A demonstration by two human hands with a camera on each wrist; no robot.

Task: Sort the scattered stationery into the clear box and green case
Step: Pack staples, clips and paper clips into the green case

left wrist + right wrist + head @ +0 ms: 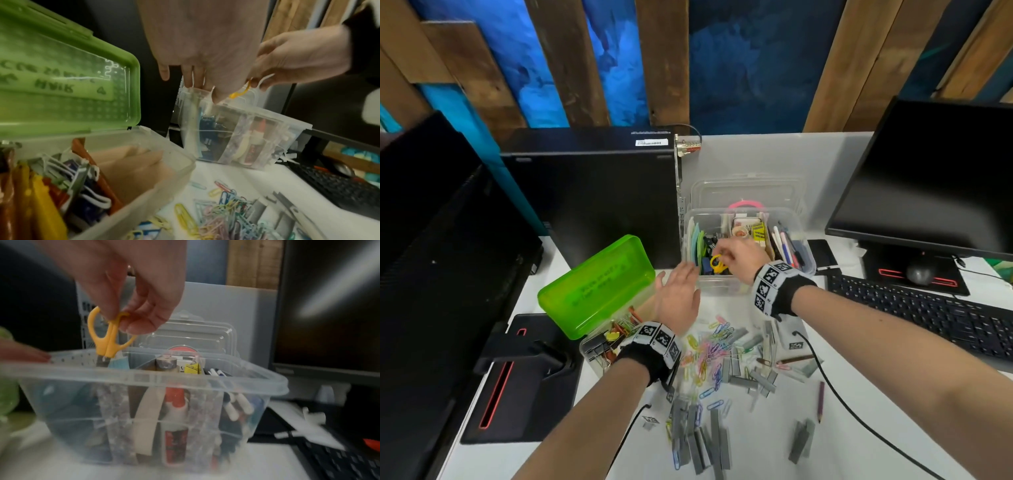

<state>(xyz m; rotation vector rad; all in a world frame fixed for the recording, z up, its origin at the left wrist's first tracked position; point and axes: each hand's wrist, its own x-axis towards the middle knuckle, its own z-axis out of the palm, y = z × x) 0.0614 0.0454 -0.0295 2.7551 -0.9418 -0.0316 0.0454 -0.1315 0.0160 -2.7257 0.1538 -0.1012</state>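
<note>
Head view: the right hand point(739, 255) covers part of the clear box point(804, 246), so only the yellow handles of the scissors point(717, 263) show beneath its fingers. The box holds pens, a yellow packet and flat cards; smaller items are too blurred to name. The left hand point(678, 298) hovers flat with fingers straight, holding nothing, between the box and the open green case point(599, 291). The case holds binder clips, partly hidden by the left wrist. Paper clips point(709, 353) and staple strips point(702, 442) lie scattered on the desk point(859, 445).

Left wrist view: the left palm blocks much of the box; the case interior shows coloured clips.

Right wrist view: thumb and fingers pinch the scissors by the handles, blades pointing down inside the box's left compartment. A glue stick point(174, 415) stands in the middle.
</note>
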